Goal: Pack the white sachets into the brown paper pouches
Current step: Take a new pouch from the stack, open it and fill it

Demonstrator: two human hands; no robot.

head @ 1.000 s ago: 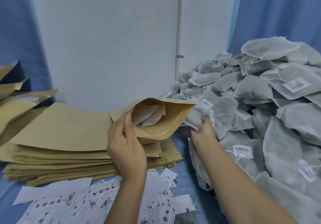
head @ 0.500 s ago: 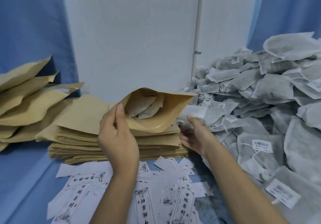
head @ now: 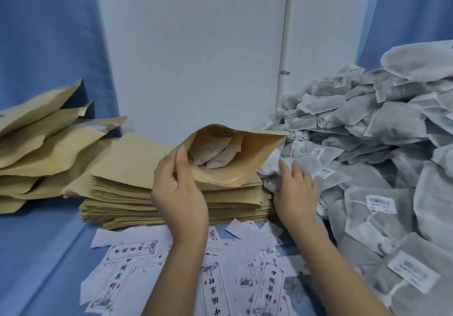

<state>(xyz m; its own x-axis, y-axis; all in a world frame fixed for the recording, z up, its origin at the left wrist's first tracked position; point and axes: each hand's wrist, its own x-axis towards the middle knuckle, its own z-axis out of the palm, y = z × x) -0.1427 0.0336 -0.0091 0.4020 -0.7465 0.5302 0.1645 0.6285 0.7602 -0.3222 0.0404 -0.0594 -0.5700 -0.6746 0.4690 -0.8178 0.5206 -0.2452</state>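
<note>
**A:** White non-woven sachets (head: 382, 124): heaped at the right, with two more (head: 215, 154) already lying inside the open brown paper pouch (head: 247, 171). Held how?

**B:** Pinched at the near-left lip by the left hand (head: 180, 195), thumb laid along the edge, fingers curled behind. Mouth spread wide and tipped toward the camera, just above the stack of flat brown paper pouches (head: 127, 190).

**A:** And the right hand (head: 296, 188)?

**B:** Low at the foot of the heap, just beside the pouch's right corner. Fingers loosely bent over one crumpled white sachet (head: 272, 166). Touching it, certainly; cannot tell whether truly gripped, the contact being hidden behind the knuckles.

**A:** Different from a second ago?

**B:** Yes. A second back: clutching into the heap beside the pouch. Half a second back: open, palm showing, holding nothing. Now: down on a sachet again, close under the mouth. Pouch contents unchanged, two sachets throughout.

**A:** Meaning for the packing?

**B:** Probably a lost or abandoned pick, then a fresh attempt. No gain in count so far. Needs a firm hold on this sachet, then a short lift into the mouth.

**A:** Anything else around?

**B:** Filled brown pouches (head: 44, 139) leaning at far left; printed white paper labels (head: 133, 250) scattered in front on blue cloth (head: 36, 254).
</note>
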